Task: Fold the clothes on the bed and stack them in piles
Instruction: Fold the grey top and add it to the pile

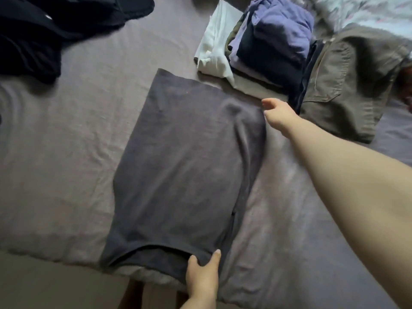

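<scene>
Centrally, the bed (66, 134) with its grey sheet carries a dark grey T-shirt (182, 166), laid flat with its sides folded in and its collar at the near edge. Unfolded black clothes (44, 30) lie at far left. A stack of folded clothes (263, 45) sits at far right, beside olive trousers (347, 85). The right hand (278, 114) grips the shirt's far right corner. The left hand (202, 277) pinches the collar edge between thumb and fingers.
</scene>
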`<action>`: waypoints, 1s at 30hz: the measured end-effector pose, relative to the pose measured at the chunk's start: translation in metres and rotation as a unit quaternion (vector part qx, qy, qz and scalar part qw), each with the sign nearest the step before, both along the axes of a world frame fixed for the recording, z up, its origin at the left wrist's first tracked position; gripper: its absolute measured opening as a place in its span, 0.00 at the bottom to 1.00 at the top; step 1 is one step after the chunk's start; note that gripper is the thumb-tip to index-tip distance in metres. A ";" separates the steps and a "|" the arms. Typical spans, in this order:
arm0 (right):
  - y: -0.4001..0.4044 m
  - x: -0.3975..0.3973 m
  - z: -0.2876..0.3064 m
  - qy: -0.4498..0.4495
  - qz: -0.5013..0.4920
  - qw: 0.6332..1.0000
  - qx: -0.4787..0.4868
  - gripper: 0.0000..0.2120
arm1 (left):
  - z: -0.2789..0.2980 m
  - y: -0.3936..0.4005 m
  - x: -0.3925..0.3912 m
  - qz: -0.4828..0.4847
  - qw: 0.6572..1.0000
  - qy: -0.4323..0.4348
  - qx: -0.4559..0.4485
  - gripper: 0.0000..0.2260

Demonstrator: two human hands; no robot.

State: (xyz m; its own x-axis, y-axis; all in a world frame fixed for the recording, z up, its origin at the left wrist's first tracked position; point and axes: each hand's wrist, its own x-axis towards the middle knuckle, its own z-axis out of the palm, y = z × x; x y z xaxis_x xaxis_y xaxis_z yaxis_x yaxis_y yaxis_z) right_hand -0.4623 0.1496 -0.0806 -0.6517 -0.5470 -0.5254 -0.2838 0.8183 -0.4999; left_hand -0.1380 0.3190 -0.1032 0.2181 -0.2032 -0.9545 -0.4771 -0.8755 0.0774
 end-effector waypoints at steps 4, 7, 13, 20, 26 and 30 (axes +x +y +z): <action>-0.008 -0.008 -0.013 -0.033 0.066 0.995 0.061 0.30 | -0.005 0.019 0.007 -0.004 0.998 0.054 -0.038 0.17; -0.008 -0.013 -0.009 -0.032 0.091 0.994 0.047 0.12 | 0.001 0.018 0.012 0.044 0.995 0.063 -0.067 0.03; -0.013 -0.039 0.016 -0.072 0.055 0.990 -0.105 0.17 | -0.008 0.005 0.028 0.158 0.987 0.001 -0.025 0.15; -0.009 -0.051 0.033 0.259 0.264 0.914 0.167 0.18 | 0.005 0.016 0.025 0.121 0.989 -0.017 -0.088 0.20; 0.003 -0.024 0.012 0.082 0.137 0.976 0.149 0.27 | 0.002 0.013 0.026 0.060 0.993 0.002 -0.098 0.08; 0.013 -0.011 -0.015 0.057 -0.045 0.993 0.098 0.36 | -0.002 0.017 0.034 -0.062 0.994 -0.004 -0.090 0.08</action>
State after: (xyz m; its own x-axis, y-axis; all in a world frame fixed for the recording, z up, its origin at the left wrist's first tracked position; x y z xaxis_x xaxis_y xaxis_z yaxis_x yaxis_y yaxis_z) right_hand -0.4733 0.1621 -0.0952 -0.7546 -0.3782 -0.5363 -0.2502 0.9213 -0.2977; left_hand -0.1039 0.3363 -0.1048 0.1873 -0.3968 -0.8986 -0.5820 -0.7818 0.2239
